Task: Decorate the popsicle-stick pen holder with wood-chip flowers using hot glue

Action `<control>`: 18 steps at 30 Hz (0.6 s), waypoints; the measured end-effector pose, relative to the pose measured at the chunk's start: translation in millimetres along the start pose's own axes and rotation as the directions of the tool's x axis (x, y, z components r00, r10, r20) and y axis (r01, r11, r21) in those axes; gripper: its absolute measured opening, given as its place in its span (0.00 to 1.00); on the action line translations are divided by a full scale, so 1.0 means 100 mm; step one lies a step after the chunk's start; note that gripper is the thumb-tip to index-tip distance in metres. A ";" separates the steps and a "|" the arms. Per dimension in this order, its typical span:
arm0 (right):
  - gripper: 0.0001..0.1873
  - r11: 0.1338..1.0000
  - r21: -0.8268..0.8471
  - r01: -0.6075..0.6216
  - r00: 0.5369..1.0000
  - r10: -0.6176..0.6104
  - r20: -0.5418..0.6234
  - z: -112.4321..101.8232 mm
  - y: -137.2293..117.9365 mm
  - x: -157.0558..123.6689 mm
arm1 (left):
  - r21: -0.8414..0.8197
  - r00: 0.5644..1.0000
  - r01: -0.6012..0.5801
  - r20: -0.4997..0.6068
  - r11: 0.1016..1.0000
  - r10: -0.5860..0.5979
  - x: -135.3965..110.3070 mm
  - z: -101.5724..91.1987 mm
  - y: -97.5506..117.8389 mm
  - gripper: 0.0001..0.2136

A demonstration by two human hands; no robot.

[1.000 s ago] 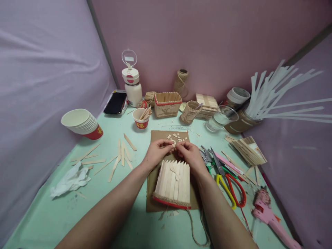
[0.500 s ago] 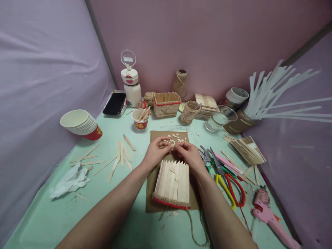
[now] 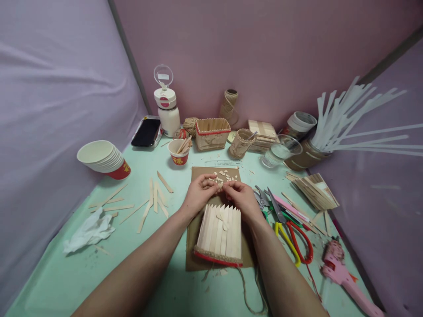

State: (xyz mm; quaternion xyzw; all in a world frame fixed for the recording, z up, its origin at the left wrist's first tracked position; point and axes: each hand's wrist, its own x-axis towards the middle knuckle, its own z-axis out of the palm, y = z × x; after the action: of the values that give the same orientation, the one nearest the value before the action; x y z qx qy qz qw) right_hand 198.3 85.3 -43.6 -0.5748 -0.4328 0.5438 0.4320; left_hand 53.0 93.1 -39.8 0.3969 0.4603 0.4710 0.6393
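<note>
Wood chips (image 3: 220, 179) just beyond our left hand (image 3: 199, 193) and right hand (image 3: 241, 197), stick-built piece (image 3: 216, 231) nearer us, scissors (image 3: 280, 216) right, cup stack (image 3: 114, 164) left

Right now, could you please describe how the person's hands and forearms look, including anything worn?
The left hand and right hand are bare, without gloves. No watch or bracelet shows, and no sleeve covers the visible forearms. I can make out no rings.
</note>
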 end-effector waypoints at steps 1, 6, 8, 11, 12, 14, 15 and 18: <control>0.13 1.000 -0.002 0.001 1.000 -0.001 -0.002 0.00 0.00 0.00 | 0.000 1.000 -0.002 0.000 1.000 0.002 0.00 0.00 0.00 0.18; 0.14 1.000 -0.008 0.012 1.000 -0.012 -0.006 0.00 0.01 0.00 | 0.000 1.000 -0.008 0.000 1.000 0.008 0.01 0.00 -0.02 0.18; 0.15 1.000 -0.015 0.018 1.000 -0.019 -0.009 0.01 0.01 0.00 | 0.005 1.000 -0.009 -0.005 1.000 0.009 0.01 0.00 -0.03 0.17; 0.16 0.999 -0.036 0.034 0.999 -0.035 -0.017 0.00 0.03 0.01 | 0.034 1.000 -0.017 -0.012 0.999 0.017 0.02 -0.01 -0.03 0.14; 0.16 0.998 -0.046 0.043 0.999 -0.044 -0.024 -0.01 0.03 0.01 | 0.050 1.000 -0.020 -0.016 0.999 0.021 0.02 -0.01 -0.04 0.12; 0.15 0.997 -0.055 0.060 0.997 -0.063 -0.051 -0.06 0.02 0.01 | 0.079 0.999 -0.026 -0.028 0.997 0.028 0.03 -0.02 -0.06 0.11; 0.15 0.993 -0.085 0.076 0.995 -0.081 -0.065 -0.09 0.01 0.01 | 0.088 0.999 -0.027 -0.033 0.996 0.030 0.03 -0.02 -0.06 0.11; 0.13 0.933 -0.327 0.150 0.981 -0.181 -0.067 -0.20 0.00 0.02 | 0.085 0.998 -0.032 -0.043 0.996 0.035 0.04 -0.03 -0.09 0.11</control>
State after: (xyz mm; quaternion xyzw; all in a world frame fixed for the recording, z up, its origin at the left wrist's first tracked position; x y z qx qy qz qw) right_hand 218.4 86.4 -43.3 -0.6240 -0.5410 0.3998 0.3975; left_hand 52.5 95.0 -49.6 0.4208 0.4871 0.4704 0.6036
